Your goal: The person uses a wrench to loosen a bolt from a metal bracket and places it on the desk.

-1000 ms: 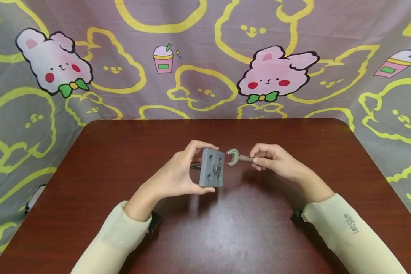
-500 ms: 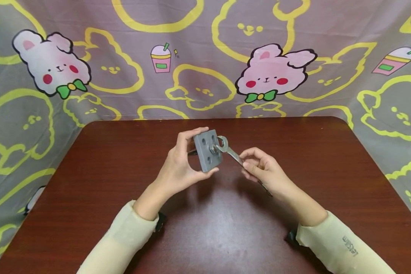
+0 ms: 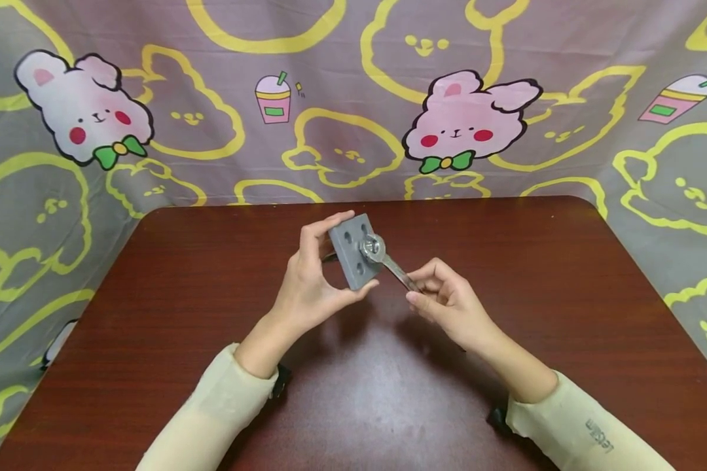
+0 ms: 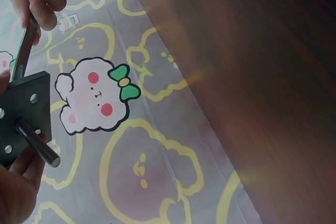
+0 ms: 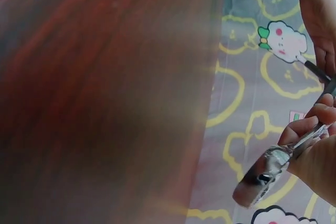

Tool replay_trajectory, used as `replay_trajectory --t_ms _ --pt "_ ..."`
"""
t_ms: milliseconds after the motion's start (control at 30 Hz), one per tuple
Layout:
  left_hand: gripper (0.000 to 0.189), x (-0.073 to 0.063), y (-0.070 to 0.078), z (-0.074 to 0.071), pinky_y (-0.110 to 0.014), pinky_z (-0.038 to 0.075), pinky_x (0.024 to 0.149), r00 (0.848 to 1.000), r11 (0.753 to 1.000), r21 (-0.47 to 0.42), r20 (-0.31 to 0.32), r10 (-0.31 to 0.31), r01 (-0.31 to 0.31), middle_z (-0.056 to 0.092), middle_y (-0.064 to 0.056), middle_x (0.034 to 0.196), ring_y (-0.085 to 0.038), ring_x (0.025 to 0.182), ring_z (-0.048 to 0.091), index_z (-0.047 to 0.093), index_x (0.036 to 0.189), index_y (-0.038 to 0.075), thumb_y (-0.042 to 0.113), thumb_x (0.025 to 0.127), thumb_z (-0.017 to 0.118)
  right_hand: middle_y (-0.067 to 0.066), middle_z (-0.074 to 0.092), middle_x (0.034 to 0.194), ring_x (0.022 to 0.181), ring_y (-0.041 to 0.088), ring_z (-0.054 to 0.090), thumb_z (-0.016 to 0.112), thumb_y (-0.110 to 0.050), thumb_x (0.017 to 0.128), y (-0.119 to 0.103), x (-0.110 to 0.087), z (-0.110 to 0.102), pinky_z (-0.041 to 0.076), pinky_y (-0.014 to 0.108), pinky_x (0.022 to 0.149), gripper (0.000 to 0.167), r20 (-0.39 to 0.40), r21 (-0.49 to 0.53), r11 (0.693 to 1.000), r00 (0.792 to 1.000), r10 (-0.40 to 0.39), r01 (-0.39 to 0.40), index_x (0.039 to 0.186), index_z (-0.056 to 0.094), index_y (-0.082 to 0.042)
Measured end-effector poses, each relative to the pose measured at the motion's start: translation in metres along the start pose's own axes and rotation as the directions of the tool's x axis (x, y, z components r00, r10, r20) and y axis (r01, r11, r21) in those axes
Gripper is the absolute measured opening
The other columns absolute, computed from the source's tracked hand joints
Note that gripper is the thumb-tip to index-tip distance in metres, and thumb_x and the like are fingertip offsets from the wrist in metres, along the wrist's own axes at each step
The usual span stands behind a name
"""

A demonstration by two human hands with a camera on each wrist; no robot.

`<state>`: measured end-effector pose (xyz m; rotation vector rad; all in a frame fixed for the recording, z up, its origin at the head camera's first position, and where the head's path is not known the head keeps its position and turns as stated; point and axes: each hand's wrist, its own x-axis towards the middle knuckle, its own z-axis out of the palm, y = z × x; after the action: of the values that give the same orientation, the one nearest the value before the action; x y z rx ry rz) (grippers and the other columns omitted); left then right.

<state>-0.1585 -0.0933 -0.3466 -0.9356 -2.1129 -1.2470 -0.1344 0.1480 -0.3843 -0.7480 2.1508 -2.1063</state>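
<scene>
In the head view my left hand [image 3: 309, 284] grips a square grey plate [image 3: 351, 252] by its edges, thumb below and fingers above. The plate is tilted and has holes near its corners. A bolt runs through its middle; the left wrist view shows its threaded shank [image 4: 39, 144] sticking out behind. My right hand [image 3: 456, 304] pinches a metal wrench [image 3: 396, 268] by the handle. The wrench's jaw end is over the bolt head or nut on the plate's face; how fully it is seated I cannot tell. Its other end [image 5: 262, 174] projects past my right hand.
Both hands are above a reddish-brown wooden table [image 3: 212, 261]. A patterned curtain [image 3: 353, 85] with cartoon rabbits hangs behind and along both sides of it.
My right hand has brought the wrench left, tilting its handle down, from apart from the plate onto the bolt head or nut. My left hand has raised and tilted the plate.
</scene>
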Motion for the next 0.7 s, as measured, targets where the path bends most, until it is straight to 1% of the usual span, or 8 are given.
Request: replay_trajectory --t_ms 100,233,300,400,467,567,700 --pt "0.097 0.0 0.001 0.001 -0.025 0.056 0.089 0.999 1.0 -0.008 -0.028 0.021 -0.021 0.052 -0.01 0.145 -0.019 0.113 0.065 0.032 0.138 -0.003 0.008 0.063 0.092 -0.009 0.064 0.077 0.058 0.004 0.051 0.058 0.011 0.092 -0.003 0.001 0.002 0.036 0.024 0.042 0.018 -0.001 -0.006 1.0 1.0 -0.008 0.007 0.108 0.049 0.012" --pt "0.097 0.0 0.002 0.002 -0.024 0.057 0.086 0.998 0.999 -0.021 -0.06 0.033 -0.035 0.052 -0.011 0.144 -0.018 0.112 0.064 0.032 0.138 -0.004 0.008 0.064 0.092 -0.01 0.065 0.079 0.057 0.004 0.049 0.058 0.011 0.091 -0.005 0.002 0.004 0.038 0.021 0.044 0.018 -0.004 -0.031 0.999 1.0 -0.015 0.014 0.107 0.05 0.011" --pt "0.097 0.0 0.003 0.002 -0.023 0.057 0.085 0.996 0.999 -0.022 -0.077 0.039 -0.041 0.053 -0.011 0.144 -0.018 0.111 0.064 0.032 0.138 -0.004 0.008 0.064 0.092 -0.012 0.067 0.084 0.06 0.003 0.051 0.059 0.011 0.09 -0.006 0.003 0.005 0.041 0.02 0.047 0.017 -0.014 -0.064 0.998 0.999 -0.03 0.029 0.105 0.052 0.01" --pt "0.097 -0.001 0.003 0.002 -0.024 0.057 0.083 0.993 0.998 -0.016 -0.102 0.054 -0.056 0.053 -0.012 0.144 -0.019 0.11 0.065 0.032 0.138 -0.005 0.007 0.063 0.092 -0.016 0.069 0.092 0.07 0.002 0.057 0.061 0.012 0.089 -0.009 0.002 0.005 0.046 0.019 0.052 0.016 -0.04 -0.119 0.991 0.997 -0.062 0.057 0.104 0.054 0.009" --pt "0.097 -0.001 0.004 0.002 -0.024 0.058 0.083 0.991 0.998 -0.01 -0.115 0.063 -0.064 0.053 -0.012 0.144 -0.018 0.11 0.065 0.032 0.138 -0.006 0.008 0.063 0.092 -0.017 0.069 0.095 0.075 0.002 0.06 0.061 0.012 0.089 -0.01 0.001 0.006 0.047 0.019 0.054 0.016 -0.052 -0.131 0.989 0.995 -0.081 0.074 0.103 0.055 0.009" --pt "0.097 -0.001 0.005 0.003 -0.025 0.058 0.083 0.99 0.997 -0.012 -0.117 0.075 -0.077 0.052 -0.012 0.144 -0.019 0.111 0.065 0.032 0.137 -0.007 0.008 0.063 0.092 -0.017 0.069 0.097 0.078 0.002 0.062 0.062 0.013 0.088 -0.011 0.0 0.006 0.048 0.018 0.056 0.016 -0.051 -0.126 0.988 0.994 -0.093 0.086 0.102 0.055 0.009" --pt "0.097 -0.002 0.005 0.004 -0.025 0.058 0.083 0.99 0.996 -0.031 -0.112 0.081 -0.085 0.053 -0.013 0.144 -0.02 0.112 0.065 0.032 0.136 -0.007 0.008 0.062 0.093 -0.02 0.069 0.1 0.085 0.001 0.064 0.062 0.014 0.088 -0.011 0.001 0.005 0.052 0.016 0.067 0.016 -0.056 -0.152 0.984 0.993 -0.106 0.097 0.101 0.055 0.01"
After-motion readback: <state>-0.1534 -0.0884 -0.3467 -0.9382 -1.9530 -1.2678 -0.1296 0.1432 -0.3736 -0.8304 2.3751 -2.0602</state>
